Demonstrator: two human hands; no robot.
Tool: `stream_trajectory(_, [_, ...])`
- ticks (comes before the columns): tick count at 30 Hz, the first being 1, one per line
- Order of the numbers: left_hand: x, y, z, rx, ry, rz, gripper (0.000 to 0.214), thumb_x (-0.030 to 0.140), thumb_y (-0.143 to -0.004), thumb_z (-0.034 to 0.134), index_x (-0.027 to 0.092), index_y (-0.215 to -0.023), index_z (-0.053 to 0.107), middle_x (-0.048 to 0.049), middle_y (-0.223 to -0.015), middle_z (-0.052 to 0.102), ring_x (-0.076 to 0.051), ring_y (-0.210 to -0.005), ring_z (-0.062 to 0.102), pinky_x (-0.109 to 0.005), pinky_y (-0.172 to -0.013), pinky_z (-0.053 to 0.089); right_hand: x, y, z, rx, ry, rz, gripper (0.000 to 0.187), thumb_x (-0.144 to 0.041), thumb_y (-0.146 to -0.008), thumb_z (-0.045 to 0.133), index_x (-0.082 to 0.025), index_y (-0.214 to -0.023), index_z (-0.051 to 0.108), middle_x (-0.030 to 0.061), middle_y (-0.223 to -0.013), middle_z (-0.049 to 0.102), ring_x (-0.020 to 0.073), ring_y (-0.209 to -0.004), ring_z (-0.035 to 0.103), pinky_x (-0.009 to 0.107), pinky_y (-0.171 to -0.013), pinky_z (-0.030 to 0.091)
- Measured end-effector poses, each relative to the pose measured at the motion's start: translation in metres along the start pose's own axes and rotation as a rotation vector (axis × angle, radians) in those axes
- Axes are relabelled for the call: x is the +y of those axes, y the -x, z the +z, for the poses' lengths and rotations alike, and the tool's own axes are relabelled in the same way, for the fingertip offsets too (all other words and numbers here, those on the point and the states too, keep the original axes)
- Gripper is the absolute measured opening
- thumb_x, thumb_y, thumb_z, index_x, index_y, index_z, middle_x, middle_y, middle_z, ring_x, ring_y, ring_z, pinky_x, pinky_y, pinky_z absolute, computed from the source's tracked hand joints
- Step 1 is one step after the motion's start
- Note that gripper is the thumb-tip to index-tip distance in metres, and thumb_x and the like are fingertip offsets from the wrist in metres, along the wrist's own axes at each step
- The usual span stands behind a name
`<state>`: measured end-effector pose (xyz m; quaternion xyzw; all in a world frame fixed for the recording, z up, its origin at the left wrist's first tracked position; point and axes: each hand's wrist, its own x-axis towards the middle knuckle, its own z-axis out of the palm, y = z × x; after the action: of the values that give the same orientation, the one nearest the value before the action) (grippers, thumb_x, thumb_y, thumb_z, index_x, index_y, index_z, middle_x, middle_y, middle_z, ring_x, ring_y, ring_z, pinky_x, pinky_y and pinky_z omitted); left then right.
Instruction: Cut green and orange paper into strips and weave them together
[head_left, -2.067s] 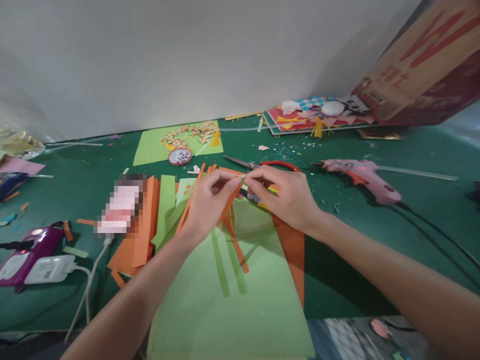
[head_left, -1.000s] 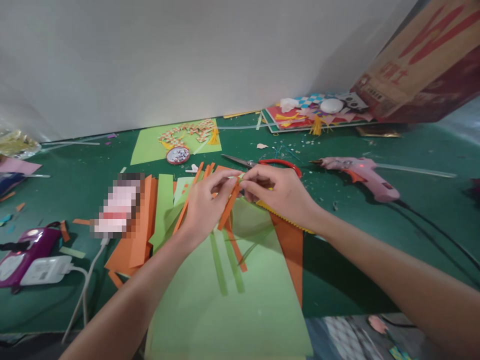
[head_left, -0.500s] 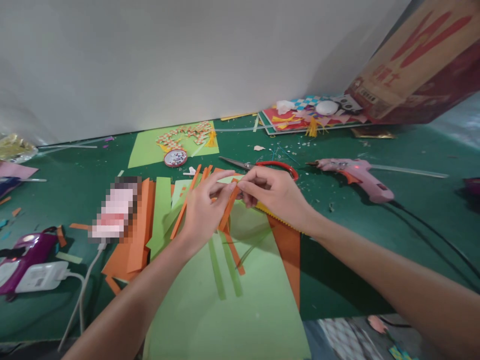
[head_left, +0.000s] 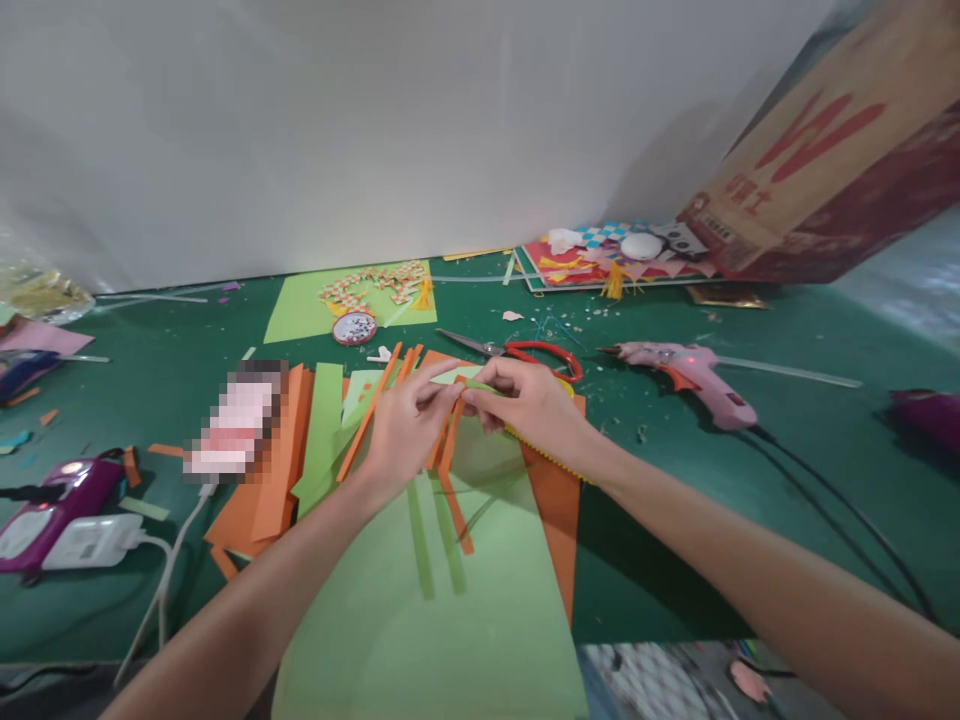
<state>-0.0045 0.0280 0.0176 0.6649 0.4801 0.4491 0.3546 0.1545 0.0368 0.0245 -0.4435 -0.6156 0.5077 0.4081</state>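
My left hand (head_left: 401,425) pinches an orange paper strip (head_left: 445,465) between thumb and index finger. The strip hangs down with a bend over light green paper sheets (head_left: 435,650). Close against it, my right hand (head_left: 529,405) is closed with thumb and index fingertip at the same spot, where a green paper strip (head_left: 484,386) lies across its fingers. Two darker green strips (head_left: 450,560) show on the sheets below. More orange strips (head_left: 371,412) lie beside my left hand. My curled fingers hide part of the strips where they meet.
Red-handled scissors (head_left: 544,355) lie beyond my right hand, with a pink glue gun (head_left: 690,375) to their right. A phone (head_left: 240,420) on a cable and orange paper (head_left: 281,460) are on the left. A round dish (head_left: 354,328) and a paper bag (head_left: 810,180) stand farther back.
The view has shifted slightly. A green strip now shows across my right fingers, and the orange strip hangs more steeply from the pinch. Both hands stay together.
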Motion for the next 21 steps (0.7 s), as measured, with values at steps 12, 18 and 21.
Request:
stream_trajectory(12, [0.001,0.004,-0.002,-0.058,-0.182,0.121,0.03,0.028,-0.089,0.049,0.019,-0.111,0.067,-0.0012,-0.073,0.073,-0.014,-0.064,0.065,-0.026,-0.067,0.052,-0.011,0.005,0.002,0.01,-0.037,0.097,0.033,-0.042,-0.064,0.076,-0.018,-0.06,0.053,-0.0044,-0.047,0.056,0.0073,-0.041,0.049,0.022,-0.045,0.039])
stream_trajectory(18, [0.01,0.008,-0.004,-0.086,-0.18,0.135,0.03,0.019,-0.087,0.046,0.019,-0.109,0.067,0.0005,-0.067,0.069,-0.013,-0.057,0.062,-0.023,-0.059,0.049,-0.015,0.009,0.004,-0.009,-0.039,0.061,0.035,-0.044,-0.062,0.076,-0.019,-0.06,0.052,-0.0046,-0.047,0.055,0.0074,-0.04,0.048,0.022,-0.043,0.04])
stream_trajectory(21, [0.011,0.009,-0.004,-0.084,-0.197,0.121,0.03,0.02,-0.088,0.045,0.018,-0.109,0.067,-0.0008,-0.069,0.069,-0.013,-0.055,0.06,-0.022,-0.056,0.046,-0.014,0.01,0.004,-0.013,-0.023,0.042,0.034,-0.044,-0.064,0.074,-0.019,-0.059,0.051,-0.0043,-0.048,0.055,0.0075,-0.041,0.048,0.022,-0.044,0.04])
